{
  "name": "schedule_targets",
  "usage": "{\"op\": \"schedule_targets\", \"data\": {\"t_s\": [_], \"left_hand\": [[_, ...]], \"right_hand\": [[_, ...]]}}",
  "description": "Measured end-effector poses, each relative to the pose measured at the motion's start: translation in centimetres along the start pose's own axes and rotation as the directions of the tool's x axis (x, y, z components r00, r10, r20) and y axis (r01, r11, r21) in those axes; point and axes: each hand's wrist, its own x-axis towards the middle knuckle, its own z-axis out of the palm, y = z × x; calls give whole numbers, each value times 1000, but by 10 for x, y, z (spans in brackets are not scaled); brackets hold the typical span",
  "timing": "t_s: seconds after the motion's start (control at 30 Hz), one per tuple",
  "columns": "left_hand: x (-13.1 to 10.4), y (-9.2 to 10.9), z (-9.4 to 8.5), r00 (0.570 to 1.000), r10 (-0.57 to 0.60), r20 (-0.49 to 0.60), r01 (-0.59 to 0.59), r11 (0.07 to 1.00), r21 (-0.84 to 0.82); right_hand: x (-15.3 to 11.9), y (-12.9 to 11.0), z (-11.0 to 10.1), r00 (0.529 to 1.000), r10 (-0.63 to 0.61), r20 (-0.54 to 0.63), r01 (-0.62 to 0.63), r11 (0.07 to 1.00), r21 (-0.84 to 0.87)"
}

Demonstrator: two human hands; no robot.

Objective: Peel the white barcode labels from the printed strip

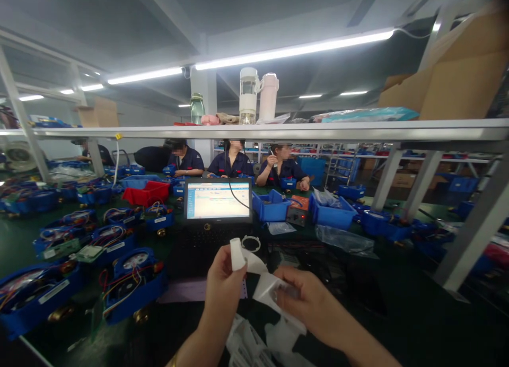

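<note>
In the head view, my left hand (223,285) pinches the upper end of a curled white paper strip (238,256), which looks like label backing paper. The strip runs across to my right hand (312,303), whose fingers close on a wider, folded part of it. More white strip with printed labels (246,346) hangs or lies below the hands at the bottom edge. A white ring (251,243) lies just beyond my left fingertips. Behind the hands stands an open laptop (218,200) with a lit screen, its keyboard partly covered by shadow.
Blue meter housings (135,287) with wires and brass fittings crowd the left. A red bin (146,193), blue bins (332,213) and a clear plastic bag (345,239) stand or lie farther back. A shelf (254,132) crosses overhead; co-workers (234,163) sit opposite.
</note>
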Motion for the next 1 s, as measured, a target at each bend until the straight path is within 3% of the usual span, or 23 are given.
{"op": "schedule_targets", "data": {"t_s": [0.1, 0.17, 0.27, 0.43, 0.5, 0.57, 0.67, 0.7, 0.73, 0.8, 0.87, 0.93, 1.0], "left_hand": [[9, 5, -9, 997, -77, -22, 78, 996, 48], [12, 5, -14, 991, -131, -31, 133, 988, 80], [11, 2, -16, 979, -202, 5, 200, 974, 103], [3, -9, -16, 954, -298, -27, 299, 953, 41], [2, -15, -18, 968, -252, -21, 253, 966, 56], [1, -19, -21, 983, -175, 51, 167, 977, 131], [-4, -18, -21, 979, 112, 169, -162, 931, 326], [-7, -15, -20, 944, 256, 208, -321, 857, 403], [-10, -12, -17, 878, 397, 266, -478, 740, 473], [-14, -4, -11, 688, 591, 422, -713, 442, 544], [-15, 1, -5, 514, 657, 551, -824, 200, 530], [-12, 4, 0, 418, 679, 604, -859, 78, 507], [-8, 5, 0, 391, 682, 618, -855, 22, 517]], "right_hand": [[-4, 1, -15, 981, 7, 194, -51, 973, 224], [-4, 5, -20, 969, -11, 249, -81, 931, 356], [0, 12, -20, 982, 15, 190, -123, 811, 572], [11, 18, -12, 976, 216, -35, -100, 585, 805], [14, 18, -9, 961, 269, -62, -94, 531, 842], [14, 18, -8, 955, 290, -69, -89, 498, 863], [13, 16, -6, 957, 284, -54, -91, 475, 875], [12, 16, -5, 960, 276, -42, -99, 476, 874], [12, 15, -4, 962, 271, -33, -105, 478, 872], [11, 13, -2, 965, 261, -12, -122, 490, 863], [10, 12, 1, 970, 244, 9, -140, 528, 838], [8, 11, 2, 975, 221, 20, -150, 588, 795], [6, 9, 1, 978, 208, 24, -155, 644, 749]]}}
